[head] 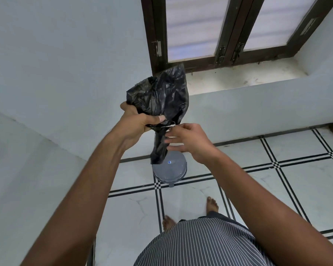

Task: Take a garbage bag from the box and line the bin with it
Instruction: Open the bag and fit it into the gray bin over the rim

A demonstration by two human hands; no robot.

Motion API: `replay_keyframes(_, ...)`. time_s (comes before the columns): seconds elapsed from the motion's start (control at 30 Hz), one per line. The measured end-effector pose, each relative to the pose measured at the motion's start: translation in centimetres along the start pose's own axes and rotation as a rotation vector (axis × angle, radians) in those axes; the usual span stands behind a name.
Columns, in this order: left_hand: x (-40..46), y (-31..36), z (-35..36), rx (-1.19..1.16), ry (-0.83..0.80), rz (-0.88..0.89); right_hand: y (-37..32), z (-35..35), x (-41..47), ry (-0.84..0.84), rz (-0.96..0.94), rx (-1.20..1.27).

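Observation:
A crumpled black garbage bag [160, 96] is held up at chest height. My left hand [136, 121] grips it around its middle, thumb pressed on the plastic. A narrow tail of the bag hangs down below that grip. My right hand [186, 139] is beside the tail with fingers spread, its fingertips at a thin white string or strip near the bag's pinched part. On the floor directly beneath stands a small grey bin [171, 169] with its lid closed; a small blue sticker marks the lid. No bag box is in view.
White walls meet in a corner at the left. A dark-framed window [219, 29] with a white sill [238, 77] is ahead on the right. The floor [277, 179] is white tile with black lines. My bare feet stand just behind the bin.

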State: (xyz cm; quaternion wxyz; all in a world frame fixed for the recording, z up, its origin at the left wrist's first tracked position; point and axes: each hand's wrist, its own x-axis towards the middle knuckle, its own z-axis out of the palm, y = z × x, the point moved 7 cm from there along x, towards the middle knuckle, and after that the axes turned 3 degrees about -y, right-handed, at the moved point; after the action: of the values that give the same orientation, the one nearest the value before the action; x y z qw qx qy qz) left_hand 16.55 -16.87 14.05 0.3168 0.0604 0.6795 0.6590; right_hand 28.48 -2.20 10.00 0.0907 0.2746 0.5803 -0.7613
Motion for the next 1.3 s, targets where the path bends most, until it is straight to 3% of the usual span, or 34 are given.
replay_keyframes(0.13, 0.3, 0.1, 0.1, -0.04, 0.001, 0.013, 0.3, 0.3, -0.4, -0.095, 0.131, 0.228)
replay_keyframes(0.23, 0.4, -0.2, 0.6, -0.061, 0.022, 0.01, -0.2, 0.6, -0.5, -0.126, 0.077, 0.201)
replay_keyframes(0.5, 0.8, 0.3, 0.4, -0.426, 0.125, -0.098, 1.8, -2.8, 1.8, -0.11, 0.117, 0.198)
replay_keyframes(0.63, 1.3, 0.6, -1.1, -0.195, 0.158, -0.077, 1.8, -4.8, 2.1, -0.206, 0.144, 0.37)
replay_keyframes(0.7, 1.8, 0.6, -1.3, -0.091, 0.168, -0.068, 1.2, -5.6, 2.0, -0.227, 0.138, 0.303)
replay_keyframes(0.83, 3.1, 1.4, -1.2, 0.061, 0.206, -0.042, -0.3, -8.8, 3.2, 0.034, -0.016, -0.372)
replay_keyframes(0.9, 3.6, 1.7, -0.9, 0.105, 0.221, -0.027, -0.9, -10.1, 3.5, 0.198, -0.071, -0.538)
replay_keyframes(0.97, 4.3, 1.8, -0.4, 0.072, 0.243, 0.001, -0.9, -9.8, 3.1, 0.208, -0.01, -0.338)
replay_keyframes(1.03, 4.8, 1.5, -0.2, -0.002, 0.276, 0.031, 0.1, -8.7, 3.1, 0.095, 0.101, -0.063)
replay_keyframes(1.1, 5.3, 1.3, -0.3, -0.061, 0.309, 0.069, 0.3, -8.2, 3.1, 0.015, 0.116, 0.051)
replay_keyframes(1.17, 5.2, 1.9, -1.2, 0.04, 0.406, 0.154, 0.4, -8.1, 3.1, -0.023, 0.082, 0.038)
replay_keyframes(1.3, 4.9, 3.8, -3.2, 0.516, 0.58, 0.347, -0.6, -8.8, 3.4, 0.041, -0.059, -0.163)
